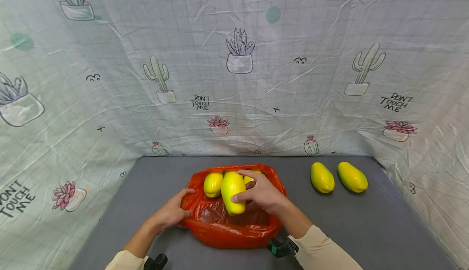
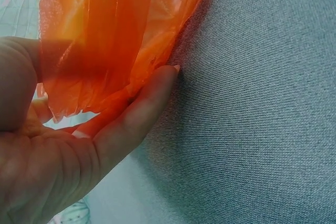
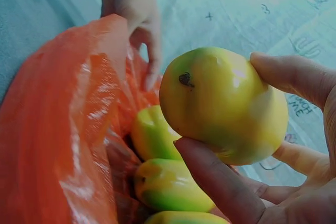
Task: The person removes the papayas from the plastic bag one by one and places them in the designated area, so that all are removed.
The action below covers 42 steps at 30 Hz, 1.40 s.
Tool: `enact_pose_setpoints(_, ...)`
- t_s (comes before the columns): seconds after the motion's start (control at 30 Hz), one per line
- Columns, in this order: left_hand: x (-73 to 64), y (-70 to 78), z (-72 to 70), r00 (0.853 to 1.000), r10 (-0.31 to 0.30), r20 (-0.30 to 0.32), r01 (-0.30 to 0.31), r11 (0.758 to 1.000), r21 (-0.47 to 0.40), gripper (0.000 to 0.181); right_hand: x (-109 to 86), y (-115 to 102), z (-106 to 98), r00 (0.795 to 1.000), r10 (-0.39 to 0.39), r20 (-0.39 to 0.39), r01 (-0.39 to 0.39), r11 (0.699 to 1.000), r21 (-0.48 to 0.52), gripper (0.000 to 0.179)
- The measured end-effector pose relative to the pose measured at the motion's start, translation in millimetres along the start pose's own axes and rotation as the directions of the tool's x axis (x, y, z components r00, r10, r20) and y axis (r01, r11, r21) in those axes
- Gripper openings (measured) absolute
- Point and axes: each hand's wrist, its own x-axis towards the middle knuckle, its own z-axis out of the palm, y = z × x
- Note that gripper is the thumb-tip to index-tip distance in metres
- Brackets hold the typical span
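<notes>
Pinching a yellow-green fruit [image 1: 233,196] over the red bag [image 1: 223,236], my right hand [image 1: 263,194] lay to its right; the fruit's long axis ran roughly away from me. My left hand [image 1: 170,214] gripped the bag's left edge.

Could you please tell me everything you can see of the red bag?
The red bag looks like thin, glossy, wrinkled plastic, orange and translucent in the left wrist view. It sits on the grey table, its mouth spread wide and facing up, its near wall bulging outward. The left hand holds its left edge, with fingers visible through the plastic. Inside, three yellow-green fruits lie side by side. No handles can be made out.
</notes>
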Motion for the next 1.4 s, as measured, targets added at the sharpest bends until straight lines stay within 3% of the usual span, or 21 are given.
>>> enact_pose_setpoints(0.5, 1.1, -0.3, -0.5, 1.000, 0.009, 0.021, -0.009, 1.000, -0.007, 0.074, -12.1, -9.4, -36.2, 1.000, -0.029, -0.011, 0.029, 1.000, -0.013, 0.081)
enact_pose_setpoints(0.83, 1.1, 1.3, 0.0, 1.000, 0.011, -0.024, -0.010, 0.999, 0.039, 0.072, -18.7, -12.5, -59.7, 0.999, -0.004, -0.048, 0.003, 1.000, -0.025, 0.079)
enact_pose_setpoints(1.4, 1.9, -0.9, -1.2, 1.000, -0.004, -0.017, 0.004, 1.000, 0.020, 0.070, -28.1, -18.6, -98.4, 0.998, 0.003, -0.069, -0.007, 0.999, -0.044, 0.085)
